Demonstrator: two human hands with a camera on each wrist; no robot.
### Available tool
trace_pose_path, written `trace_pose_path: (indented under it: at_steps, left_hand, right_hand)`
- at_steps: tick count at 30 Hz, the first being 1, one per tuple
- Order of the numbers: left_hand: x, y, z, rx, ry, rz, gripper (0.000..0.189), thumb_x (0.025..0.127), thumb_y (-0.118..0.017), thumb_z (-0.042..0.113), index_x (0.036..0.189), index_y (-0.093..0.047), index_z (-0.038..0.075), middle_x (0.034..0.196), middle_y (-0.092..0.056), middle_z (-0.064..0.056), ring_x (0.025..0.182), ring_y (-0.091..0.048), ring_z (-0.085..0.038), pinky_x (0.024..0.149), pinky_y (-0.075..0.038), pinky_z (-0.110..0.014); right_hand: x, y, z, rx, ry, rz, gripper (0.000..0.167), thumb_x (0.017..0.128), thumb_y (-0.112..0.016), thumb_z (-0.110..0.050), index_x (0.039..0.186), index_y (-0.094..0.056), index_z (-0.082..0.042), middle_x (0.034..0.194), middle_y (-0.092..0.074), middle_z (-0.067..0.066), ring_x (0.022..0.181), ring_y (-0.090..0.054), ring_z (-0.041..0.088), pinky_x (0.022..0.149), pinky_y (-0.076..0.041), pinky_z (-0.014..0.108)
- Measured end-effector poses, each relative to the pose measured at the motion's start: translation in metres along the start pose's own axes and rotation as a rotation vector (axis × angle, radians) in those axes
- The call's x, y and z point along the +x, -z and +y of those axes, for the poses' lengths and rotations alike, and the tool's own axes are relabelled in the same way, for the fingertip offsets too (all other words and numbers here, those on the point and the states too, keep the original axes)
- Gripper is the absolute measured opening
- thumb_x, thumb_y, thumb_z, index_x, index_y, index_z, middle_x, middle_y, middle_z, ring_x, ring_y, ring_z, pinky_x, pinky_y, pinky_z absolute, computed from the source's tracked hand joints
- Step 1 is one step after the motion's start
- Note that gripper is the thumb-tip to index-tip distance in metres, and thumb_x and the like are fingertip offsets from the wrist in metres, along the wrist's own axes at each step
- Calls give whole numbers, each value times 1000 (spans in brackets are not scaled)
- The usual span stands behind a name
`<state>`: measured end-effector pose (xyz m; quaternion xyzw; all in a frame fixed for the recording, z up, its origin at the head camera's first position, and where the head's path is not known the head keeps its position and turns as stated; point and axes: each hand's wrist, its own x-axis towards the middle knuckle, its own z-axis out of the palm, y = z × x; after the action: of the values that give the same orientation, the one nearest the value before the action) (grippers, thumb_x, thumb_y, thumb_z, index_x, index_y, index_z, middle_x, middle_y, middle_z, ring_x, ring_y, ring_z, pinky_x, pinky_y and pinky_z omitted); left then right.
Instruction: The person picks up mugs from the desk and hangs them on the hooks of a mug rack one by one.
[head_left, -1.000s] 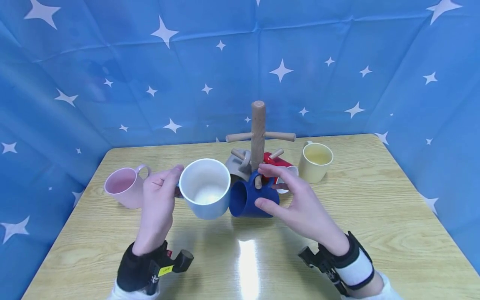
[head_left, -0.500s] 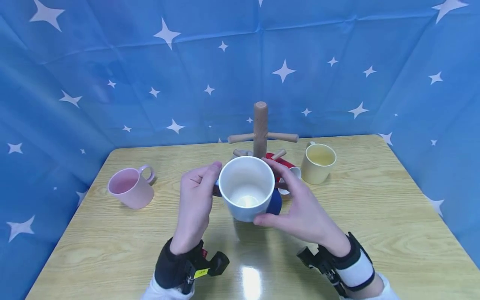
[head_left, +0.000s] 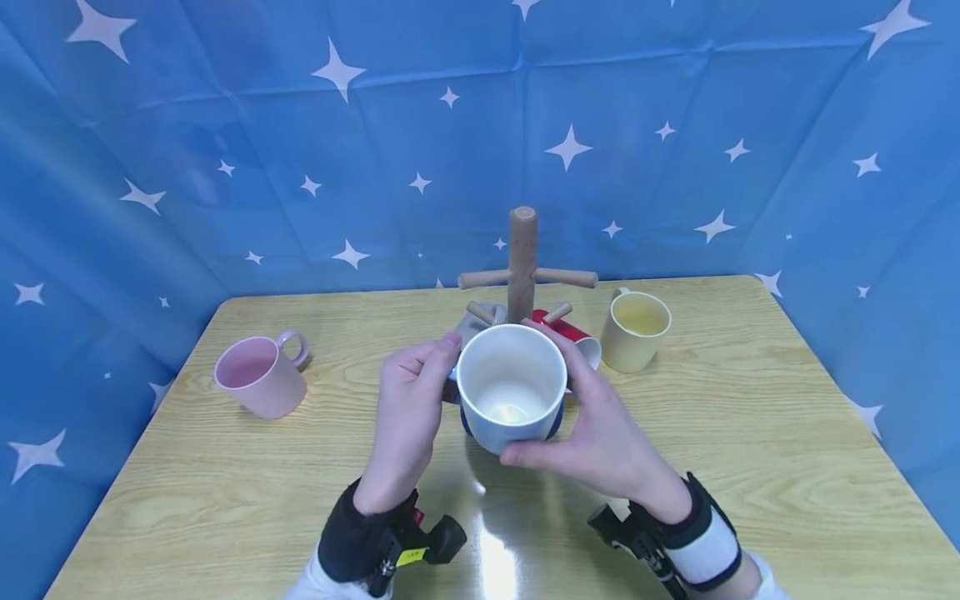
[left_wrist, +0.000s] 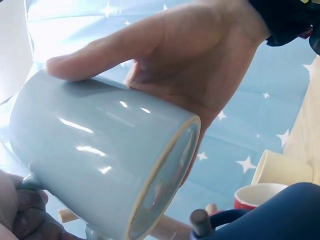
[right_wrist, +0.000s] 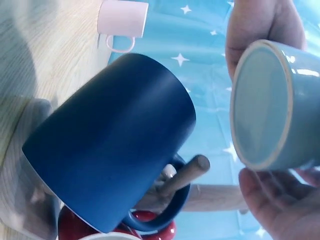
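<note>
A light blue mug (head_left: 512, 387) with a white inside is held in mid-air in front of the wooden mug tree (head_left: 522, 258). My left hand (head_left: 410, 408) pinches its handle (left_wrist: 31, 181). My right hand (head_left: 592, 421) grips the mug's body from the right, thumb in front and fingers at the far side. Behind and below it, a dark blue mug (right_wrist: 115, 140) hangs by its handle on a low peg (right_wrist: 187, 175); in the head view it is mostly hidden. Two upper pegs of the tree, left and right, carry nothing.
A grey mug (head_left: 474, 323) and a red mug (head_left: 562, 327) sit at the tree's lower pegs, partly hidden. On the table (head_left: 225, 483), a pink mug (head_left: 262, 379) stands left and a pale yellow mug (head_left: 633, 333) right. A blue star-patterned cloth (head_left: 420, 125) hangs behind.
My left hand has carried the light blue mug rightward, in front of the dark blue mug. My right hand, earlier beside the dark blue mug, now holds the light blue mug's side.
</note>
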<state>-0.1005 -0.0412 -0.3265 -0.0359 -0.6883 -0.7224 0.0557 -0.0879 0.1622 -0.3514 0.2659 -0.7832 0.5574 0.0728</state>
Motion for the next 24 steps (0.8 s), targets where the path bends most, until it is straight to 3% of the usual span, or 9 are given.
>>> trace_pose_path:
  at_steps: [2,7,15,19,24]
  left_hand:
    - [0,-2,-2,5,-7,-8,49,107,-52,16,65,-53,-11,64,-57,9,70,-53,-12,69,-48,-25]
    - [0,-3,-3,-3,-10,-7,49,107,-52,16,66,-56,-9,64,-57,10,69,-52,-11,68,-47,-25]
    - [-1,-5,-4,6,-15,-19,50,107,-52,17,64,-53,-9,64,-55,8,71,-51,-11,70,-48,-26]
    - [-2,-5,-3,13,-15,-34,50,108,-51,18,71,-59,-15,64,-56,8,69,-53,-10,67,-49,-25]
    - [-2,-6,-3,3,-14,-42,50,108,-51,18,73,-61,-16,64,-57,11,69,-53,-9,67,-49,-24]
  right_hand:
    - [-1,-2,1,27,15,17,109,71,-100,-30,160,-39,-18,146,-61,9,129,-59,17,101,-55,36]
    - [-1,-7,-1,72,24,33,108,70,-100,-28,159,-39,-20,148,-59,9,131,-58,17,103,-54,35]
    - [-1,-11,-2,99,15,50,116,62,-100,-5,159,-38,-19,148,-59,9,131,-58,16,108,-52,33]
    - [-1,-14,-3,129,45,69,117,61,-101,-5,159,-38,-14,147,-58,10,132,-58,16,109,-51,31]
    - [-1,-15,-4,145,61,83,112,63,-102,-11,157,-40,-17,147,-59,10,132,-58,18,109,-52,32]
